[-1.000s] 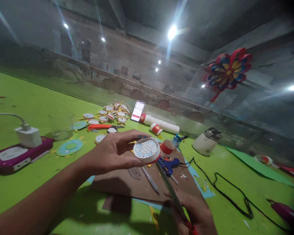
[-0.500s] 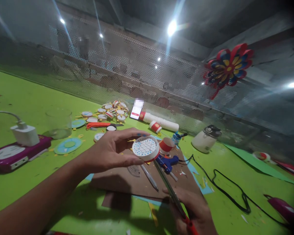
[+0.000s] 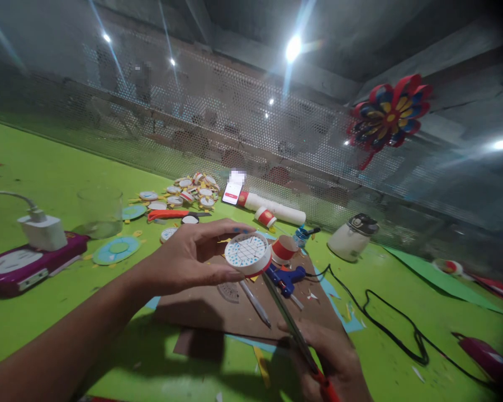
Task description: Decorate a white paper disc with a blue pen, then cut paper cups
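Note:
Between thumb and fingers, my left hand [image 3: 193, 254] grips a cut paper-cup base [image 3: 247, 251], its white round face turned up and marked with blue dots and crossing lines. A red band runs round its lower side. My right hand [image 3: 327, 357] is closed on a pair of scissors [image 3: 291, 324] with red handles. The blades point up toward the red edge of the cup base; whether they touch it I cannot tell. Below lie a brown board [image 3: 238, 312], a pen [image 3: 255, 304] and a clear protractor [image 3: 228, 292]. Behind the blades rests a blue glue gun [image 3: 287, 279].
A red-and-white cup piece [image 3: 284, 249] stands by a small blue paint jar [image 3: 302, 237]. Farther back are a paper-cup stack [image 3: 276, 209], a phone [image 3: 232, 192] and a pile of round paper pieces [image 3: 195, 190]. A glass [image 3: 100, 212] and purple power strip [image 3: 33, 262] sit left; a black cord [image 3: 385, 324] right.
The cup base in my left hand has shifted slightly left and turned a little. My right hand keeps the scissors in nearly the same place. The view has tilted slightly.

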Demonstrator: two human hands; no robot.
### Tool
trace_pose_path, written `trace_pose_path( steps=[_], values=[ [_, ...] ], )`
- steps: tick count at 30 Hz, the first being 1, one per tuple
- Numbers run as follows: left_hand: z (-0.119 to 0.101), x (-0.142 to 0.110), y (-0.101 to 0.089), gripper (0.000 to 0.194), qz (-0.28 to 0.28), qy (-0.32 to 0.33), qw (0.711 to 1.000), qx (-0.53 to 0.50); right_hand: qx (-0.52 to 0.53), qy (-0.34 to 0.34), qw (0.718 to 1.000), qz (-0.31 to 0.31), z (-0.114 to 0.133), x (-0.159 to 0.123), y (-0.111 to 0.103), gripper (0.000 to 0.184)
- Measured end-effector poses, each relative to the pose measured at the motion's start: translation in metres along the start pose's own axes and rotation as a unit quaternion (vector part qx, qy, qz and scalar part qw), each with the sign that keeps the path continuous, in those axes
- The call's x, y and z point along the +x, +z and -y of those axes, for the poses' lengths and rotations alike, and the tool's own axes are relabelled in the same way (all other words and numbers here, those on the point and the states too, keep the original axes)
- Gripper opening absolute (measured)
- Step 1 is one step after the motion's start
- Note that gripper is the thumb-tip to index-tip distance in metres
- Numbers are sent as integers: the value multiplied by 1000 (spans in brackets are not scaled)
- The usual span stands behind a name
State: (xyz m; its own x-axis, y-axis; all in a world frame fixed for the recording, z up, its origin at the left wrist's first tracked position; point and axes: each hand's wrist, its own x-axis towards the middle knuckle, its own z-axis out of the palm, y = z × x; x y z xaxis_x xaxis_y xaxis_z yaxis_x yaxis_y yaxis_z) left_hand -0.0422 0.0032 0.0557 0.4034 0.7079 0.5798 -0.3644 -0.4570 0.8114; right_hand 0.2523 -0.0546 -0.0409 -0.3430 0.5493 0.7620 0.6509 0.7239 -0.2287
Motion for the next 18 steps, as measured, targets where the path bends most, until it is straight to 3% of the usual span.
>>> trace_pose_path(
  steps=[18],
  values=[
    [-1,0,2,51,3,-14,1000,-20,18,-13,1000,13,7,11,-1,36]
  ],
)
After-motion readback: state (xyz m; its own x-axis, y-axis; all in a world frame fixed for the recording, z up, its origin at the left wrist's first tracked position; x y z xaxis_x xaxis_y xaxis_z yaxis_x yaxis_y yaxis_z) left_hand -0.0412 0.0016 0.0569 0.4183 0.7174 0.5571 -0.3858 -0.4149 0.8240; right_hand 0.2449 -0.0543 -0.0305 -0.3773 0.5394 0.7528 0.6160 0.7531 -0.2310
